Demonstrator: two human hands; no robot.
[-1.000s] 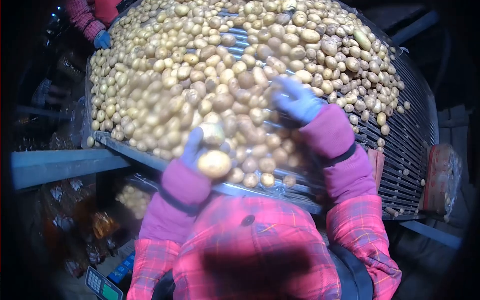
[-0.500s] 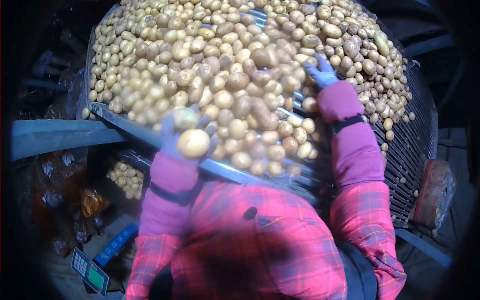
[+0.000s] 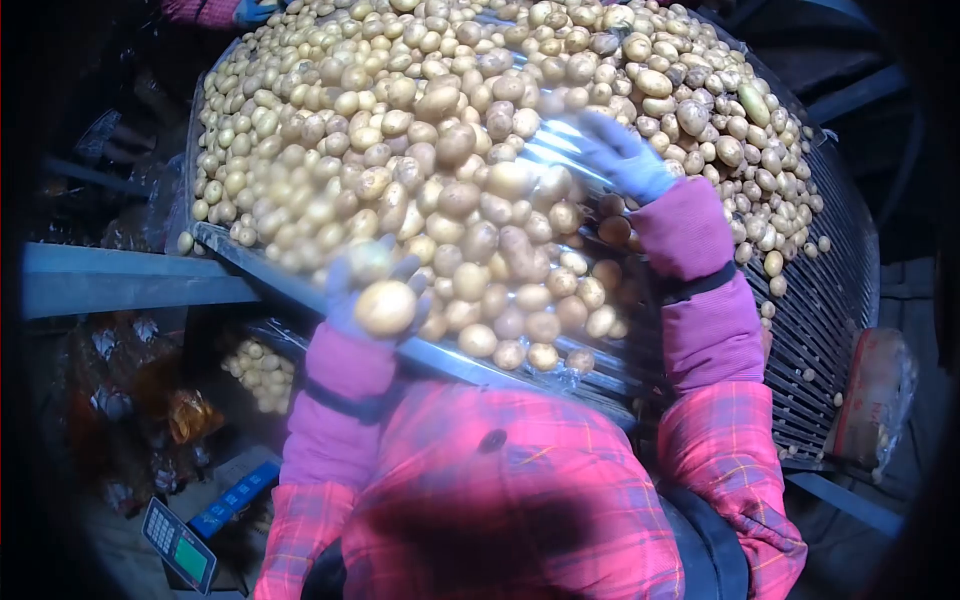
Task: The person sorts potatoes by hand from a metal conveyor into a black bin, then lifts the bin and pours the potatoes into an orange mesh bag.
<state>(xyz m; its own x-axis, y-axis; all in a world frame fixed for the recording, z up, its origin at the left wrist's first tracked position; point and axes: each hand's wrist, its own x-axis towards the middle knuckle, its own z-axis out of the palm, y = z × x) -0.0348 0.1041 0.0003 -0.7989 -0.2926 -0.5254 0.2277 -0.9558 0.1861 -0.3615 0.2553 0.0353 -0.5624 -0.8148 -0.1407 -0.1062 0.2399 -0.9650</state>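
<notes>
My left hand point(image 3: 343, 298), in a pale gloved grip near the front rim, holds a large yellow potato point(image 3: 385, 308). Another potato point(image 3: 368, 262) sits blurred at its fingertips. At the right, my right hand point(image 3: 628, 160) is gloved too, its fingers stretched out and partly smeared over a bare strip of shiny metal slats point(image 3: 565, 148). I see nothing held in it. Around both hands spreads a heap of potatoes point(image 3: 430, 150) of mixed sizes, the ones at the right looking dirtier.
A metal front rim point(image 3: 270, 268) borders the slatted table point(image 3: 835, 290). Below left are more potatoes point(image 3: 262, 375) and a scale display point(image 3: 178, 548). A wrapped red-brown package point(image 3: 862, 395) stands at the right. Another person's gloved hand point(image 3: 257, 12) shows at the top left.
My right hand has shifted up and left, and potatoes beside it have moved, baring more slats. My left hand keeps its potato. Another person's hand has come into view.
</notes>
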